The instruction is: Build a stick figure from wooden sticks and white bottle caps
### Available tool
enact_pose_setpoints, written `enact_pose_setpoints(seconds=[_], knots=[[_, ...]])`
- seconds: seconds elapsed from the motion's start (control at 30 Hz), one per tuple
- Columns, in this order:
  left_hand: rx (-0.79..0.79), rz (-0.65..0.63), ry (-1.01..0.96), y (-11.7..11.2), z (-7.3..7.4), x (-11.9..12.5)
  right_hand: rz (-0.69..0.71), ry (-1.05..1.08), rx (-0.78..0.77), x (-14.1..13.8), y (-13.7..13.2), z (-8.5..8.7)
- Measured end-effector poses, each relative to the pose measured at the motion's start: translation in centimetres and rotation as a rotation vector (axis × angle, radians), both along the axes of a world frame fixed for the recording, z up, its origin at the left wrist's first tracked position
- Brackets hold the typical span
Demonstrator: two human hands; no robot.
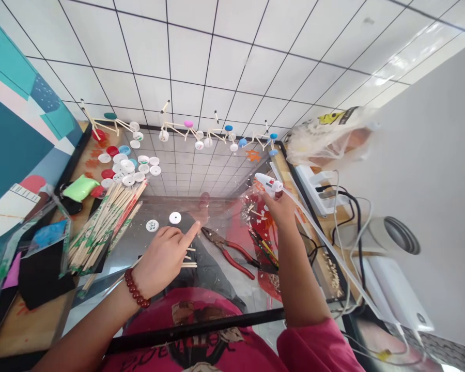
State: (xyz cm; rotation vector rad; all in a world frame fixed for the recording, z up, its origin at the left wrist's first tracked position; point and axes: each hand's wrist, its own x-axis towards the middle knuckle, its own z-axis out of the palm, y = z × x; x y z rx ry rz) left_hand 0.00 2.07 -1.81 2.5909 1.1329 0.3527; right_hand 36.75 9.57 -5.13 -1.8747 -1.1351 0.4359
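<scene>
My left hand hovers over the glass table with the index finger stretched toward a white bottle cap; the other fingers are curled, and short wooden sticks lie just under it. A second white cap sits to the left. My right hand is closed round a white hot glue gun, lifted above the table's right side. Red-handled pliers lie between my two hands.
A bundle of chopsticks lies at the left beside several loose caps and a green block. Stick-and-cap models line the far edge. A power strip, cables and a plastic bag crowd the right.
</scene>
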Motion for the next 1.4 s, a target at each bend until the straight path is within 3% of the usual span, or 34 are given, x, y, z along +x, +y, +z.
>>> enact_pose_setpoints(seconds=[0.23,0.4,0.57,0.7,0.8,0.9,0.97,1.07,1.13,1.27,1.4], knots=[[-0.042,0.014,0.022,0.1,0.1,-0.4,0.015,-0.092,-0.107,0.3,1.2,0.2],[0.021,0.011,-0.024,0.2,0.3,-0.6,0.052,-0.026,-0.107,0.2,1.5,0.0],[0.197,0.258,-0.144,2.2,0.6,-1.3,0.124,0.032,-0.051,0.3,1.5,-0.5],[0.081,0.337,-0.062,4.2,0.0,-1.5,0.077,0.059,-0.05,0.0,1.4,-0.1],[-0.046,0.342,-0.082,4.7,-0.6,-1.2,0.019,-0.01,-0.085,-1.0,0.0,1.6],[-0.144,0.391,-0.285,4.4,-0.5,-0.8,0.089,-0.032,-0.038,-3.4,-2.9,4.1],[-0.276,0.422,-0.568,3.9,0.2,-0.7,0.158,0.033,-0.02,-5.9,-5.2,5.3],[-0.587,0.399,-1.076,3.2,1.4,-0.9,0.372,0.291,-0.039,-10.1,-8.4,5.9],[-0.693,0.399,-1.27,2.8,1.9,-1.1,0.524,0.437,-0.006,-12.6,-9.9,5.7],[-0.781,0.446,-1.352,2.4,2.2,-1.7,0.732,0.447,0.04,-15.8,-11.1,5.7],[-0.904,0.47,-1.418,2.1,2.4,-1.7,0.791,0.342,0.096,-16.6,-11.0,6.0]])
